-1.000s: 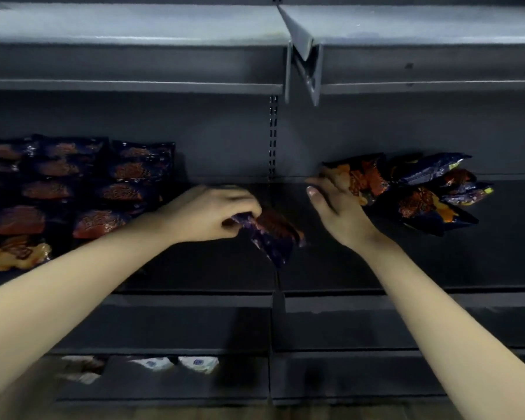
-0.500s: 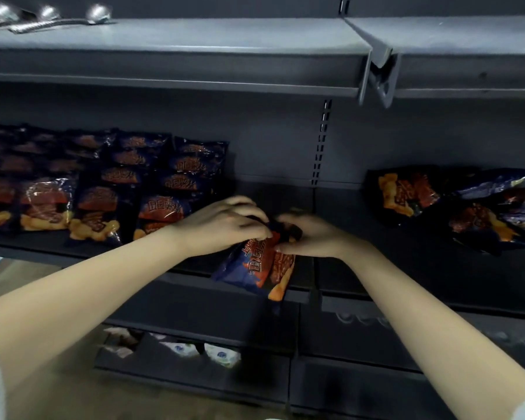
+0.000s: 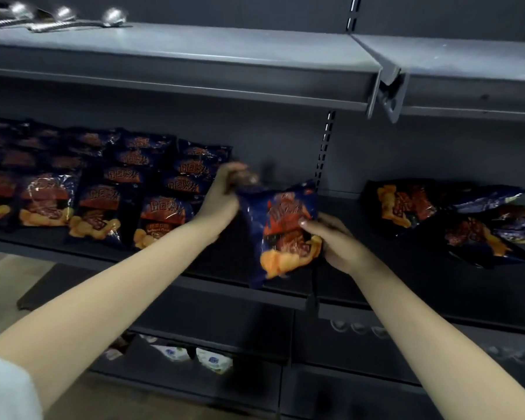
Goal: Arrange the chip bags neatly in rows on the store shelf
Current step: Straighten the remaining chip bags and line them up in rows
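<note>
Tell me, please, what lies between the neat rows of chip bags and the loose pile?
In the head view, one chip bag, held by the left hand at its top and the right hand at its side, above bare shelf.

The dark shelf [image 3: 406, 274] is carrying chip bags on both sides of the slotted upright [image 3: 324, 153]. Left of the upright, rows [image 3: 109, 189] of bags are lying overlapped, reaching back to the wall. Right of it, a pile [image 3: 455, 219] is lying jumbled. Up left of it, spoons [image 3: 112, 18] are resting on the upper shelf [image 3: 225, 43]. Below left, white packets [image 3: 214, 360] are lying on a lower shelf [image 3: 255, 386].
</note>
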A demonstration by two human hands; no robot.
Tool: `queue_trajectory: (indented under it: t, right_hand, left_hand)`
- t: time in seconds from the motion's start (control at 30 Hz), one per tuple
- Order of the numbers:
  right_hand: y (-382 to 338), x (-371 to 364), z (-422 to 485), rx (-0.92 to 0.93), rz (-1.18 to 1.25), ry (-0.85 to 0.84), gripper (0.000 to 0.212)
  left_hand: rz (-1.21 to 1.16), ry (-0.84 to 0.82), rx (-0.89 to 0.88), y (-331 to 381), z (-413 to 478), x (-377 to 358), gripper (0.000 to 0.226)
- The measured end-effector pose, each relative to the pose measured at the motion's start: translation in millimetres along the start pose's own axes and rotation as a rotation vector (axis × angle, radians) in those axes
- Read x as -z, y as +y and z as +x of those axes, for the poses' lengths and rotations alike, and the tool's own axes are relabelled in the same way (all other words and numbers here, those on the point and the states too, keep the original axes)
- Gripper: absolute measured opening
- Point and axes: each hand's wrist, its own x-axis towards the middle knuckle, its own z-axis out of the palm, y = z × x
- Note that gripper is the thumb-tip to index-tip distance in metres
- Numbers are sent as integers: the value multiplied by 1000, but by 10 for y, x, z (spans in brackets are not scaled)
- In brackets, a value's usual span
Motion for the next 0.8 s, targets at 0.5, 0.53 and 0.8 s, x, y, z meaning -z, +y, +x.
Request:
queue_trajectory:
  t: [0.5,0.53,0.8]
  right_hand:
    - [539,-21,161,48,-187,292,46]
    - [572,-40,197,33,-222,338,45]
    - [442,-200,745,50,-400,589,27]
  left_hand:
    - [222,-123,124,-883,3,49,40]
    - [240,-118,126,-902,16,63,39]
    - [655,64,-195,-1037,209,73,73]
